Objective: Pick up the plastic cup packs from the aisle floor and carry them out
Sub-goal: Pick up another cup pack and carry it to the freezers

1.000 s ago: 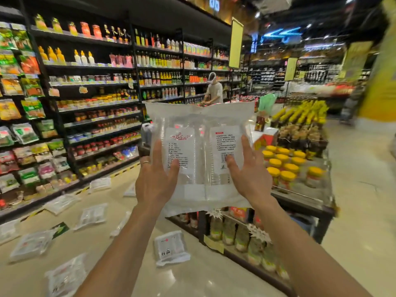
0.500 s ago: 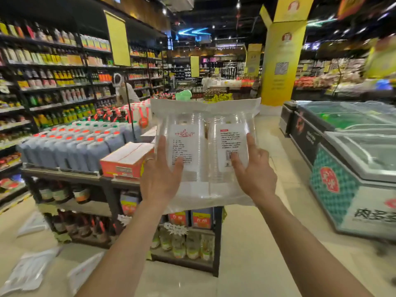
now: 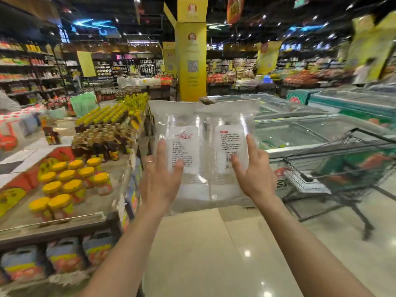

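I hold a clear plastic cup pack (image 3: 204,125) upright at chest height in front of me. It shows two columns of stacked cups, each with a white printed label. My left hand (image 3: 159,179), with a ring on one finger, grips its lower left side, thumb across the left label. My right hand (image 3: 252,174) grips the lower right side, thumb on the barcode label. Whether more packs are stacked behind the front one is hidden.
A display table (image 3: 90,202) with yellow-lidded jars and dark bottles stands close on my left, with jugs on its lower shelf. A wire shopping cart (image 3: 334,168) stands at right before chest freezers (image 3: 321,129). A yellow pillar (image 3: 191,61) rises ahead. Beige tile floor (image 3: 210,254) stretches in front.
The view has swung right, away from the shelf aisle with packs on the floor, into the open store area. Both hands keep the same hold on the pack.
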The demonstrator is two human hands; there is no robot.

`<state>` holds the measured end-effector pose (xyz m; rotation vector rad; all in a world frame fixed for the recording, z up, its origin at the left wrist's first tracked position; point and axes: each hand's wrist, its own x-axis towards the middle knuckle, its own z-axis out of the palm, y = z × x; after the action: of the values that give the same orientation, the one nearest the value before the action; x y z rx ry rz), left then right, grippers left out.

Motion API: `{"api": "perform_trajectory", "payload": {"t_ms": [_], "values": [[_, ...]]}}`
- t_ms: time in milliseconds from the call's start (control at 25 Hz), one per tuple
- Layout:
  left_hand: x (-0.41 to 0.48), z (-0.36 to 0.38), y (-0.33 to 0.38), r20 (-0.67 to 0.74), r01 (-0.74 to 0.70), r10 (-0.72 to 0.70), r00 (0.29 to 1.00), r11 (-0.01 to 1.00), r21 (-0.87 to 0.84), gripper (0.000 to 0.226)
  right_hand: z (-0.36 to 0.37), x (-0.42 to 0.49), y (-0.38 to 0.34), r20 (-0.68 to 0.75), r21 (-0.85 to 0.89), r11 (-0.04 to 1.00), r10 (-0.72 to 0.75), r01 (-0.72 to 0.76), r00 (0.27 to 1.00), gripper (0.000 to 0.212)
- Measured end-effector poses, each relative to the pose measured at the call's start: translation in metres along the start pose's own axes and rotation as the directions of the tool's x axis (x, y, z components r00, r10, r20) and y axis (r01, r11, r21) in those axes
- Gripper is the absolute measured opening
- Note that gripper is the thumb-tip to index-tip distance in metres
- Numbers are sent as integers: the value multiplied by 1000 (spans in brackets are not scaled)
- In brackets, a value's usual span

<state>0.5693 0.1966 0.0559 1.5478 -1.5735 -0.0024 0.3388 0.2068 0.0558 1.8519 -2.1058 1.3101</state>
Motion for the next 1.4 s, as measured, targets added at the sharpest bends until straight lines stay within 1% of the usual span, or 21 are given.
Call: {"api": "perform_trajectory", "payload": {"t_ms": [160, 280, 440, 560, 640, 720, 880, 960, 1200, 1400], "values": [[15, 92, 74, 104, -75, 86, 991, 991, -106, 70, -40, 28, 87, -113, -96, 987, 118, -129, 987, 68], [24, 159, 124, 188, -148, 185, 964, 969, -196, 69, -66, 51, 149, -182, -165, 961, 192, -223, 964, 67], [42, 242, 175, 243, -207, 282, 928, 933, -293, 68, -86, 83, 213, -250, -228, 917, 270, -328, 930, 67], [69, 307, 213, 275, -234, 360, 891, 885, -402, 68, -90, 124, 256, -312, -250, 883, 314, -396, 897, 67], [94, 351, 235, 286, -248, 397, 872, 863, -441, 68, -88, 156, 282, -353, -261, 863, 332, -433, 875, 67], [115, 385, 253, 304, -260, 416, 857, 859, -441, 68, -86, 181, 302, -373, -272, 844, 350, -462, 859, 67], [151, 449, 292, 326, -306, 479, 815, 833, -460, 70, -82, 228, 346, -451, -255, 800, 397, -542, 799, 67], [163, 477, 309, 336, -323, 504, 795, 822, -469, 70, -81, 246, 366, -470, -256, 784, 411, -566, 781, 67], [182, 557, 354, 383, -333, 529, 758, 818, -469, 70, -79, 296, 440, -485, -264, 760, 427, -593, 763, 67], [188, 648, 400, 353, -387, 530, 771, 830, -402, 70, -81, 344, 530, -474, -232, 764, 452, -602, 756, 67]]}}
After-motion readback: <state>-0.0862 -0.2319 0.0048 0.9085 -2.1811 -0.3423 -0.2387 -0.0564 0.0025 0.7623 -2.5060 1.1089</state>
